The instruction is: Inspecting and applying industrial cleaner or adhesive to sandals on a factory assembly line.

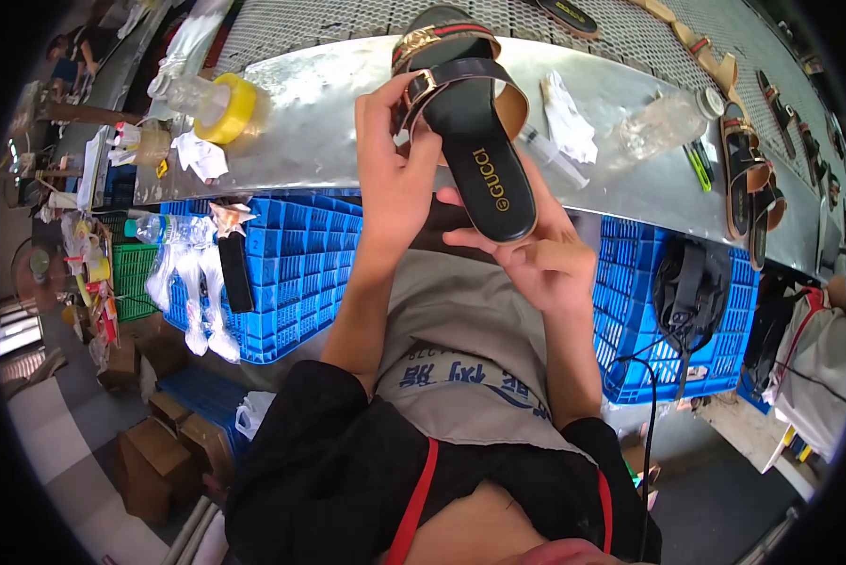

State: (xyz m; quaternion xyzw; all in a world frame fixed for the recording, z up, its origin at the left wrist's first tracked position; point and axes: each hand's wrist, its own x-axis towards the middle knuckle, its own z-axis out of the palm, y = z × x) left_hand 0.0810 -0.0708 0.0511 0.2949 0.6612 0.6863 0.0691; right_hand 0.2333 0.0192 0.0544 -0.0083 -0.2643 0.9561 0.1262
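**Black slide sandal held up in both hands over the metal bench**

Black slide sandal (484,155) sits in the air between the two hands, above the near edge of the shiny metal workbench (319,132), footbed up and facing the camera, heel end toward the person. Its strap, with a gold buckle at the side, lies at the far end.

The left hand (394,165) grips the strap end from the left: the fingers curl up and over the strap by the buckle, pressed close together, with the thumb along the sandal's left edge. The right hand (540,254) cradles the heel end from below and from the right; its fingers are loosely bent under the sole, and one finger lies across beneath the heel rim. Fingertips under the sole are hidden.

A second sandal (442,38) with a striped strap lies on the bench just beyond the held one. To the right rest a crumpled white cloth (569,118), a syringe (550,155) and a clear plastic bottle (663,122). A yellow tape roll (227,108) stands at the left. Blue plastic crates (291,273) sit below the bench.
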